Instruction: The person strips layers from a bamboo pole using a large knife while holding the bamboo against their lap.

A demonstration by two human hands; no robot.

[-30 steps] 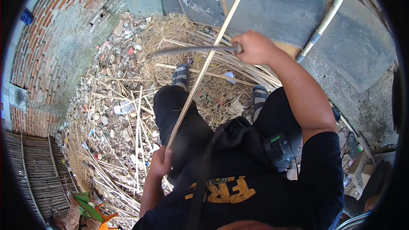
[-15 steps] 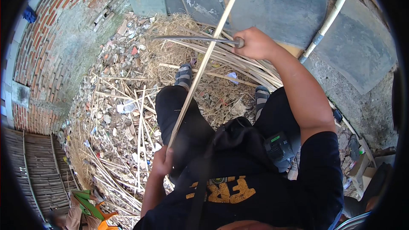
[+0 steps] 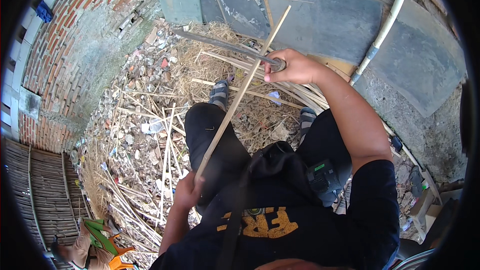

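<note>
My left hand (image 3: 188, 191) is closed around the near end of a long, pale bamboo strip (image 3: 232, 110). The strip slants away from me to the right, over my left thigh. In my right hand (image 3: 295, 66) is the short handle of a machete (image 3: 215, 43), with the fingers wrapped round it. Its long grey blade points left and crosses the strip toward the far end; whether blade and strip touch, I cannot tell. A bundle of similar bamboo strips (image 3: 230, 60) lies on the ground beyond my feet, partly behind the right hand.
Rubble (image 3: 131, 135) with scattered strips covers the ground to the left, beside a brick wall (image 3: 55, 65). Dry straw (image 3: 192, 67) lies ahead. Grey panels (image 3: 325, 25) and a white pipe (image 3: 387, 22) stand at the far right. Another person's sleeve (image 3: 82, 247) shows lower left.
The machete has turned, its tip now farther away and more of the blade's flat showing. My right hand has come slightly nearer. The strip's far end has shifted right and lower in view.
</note>
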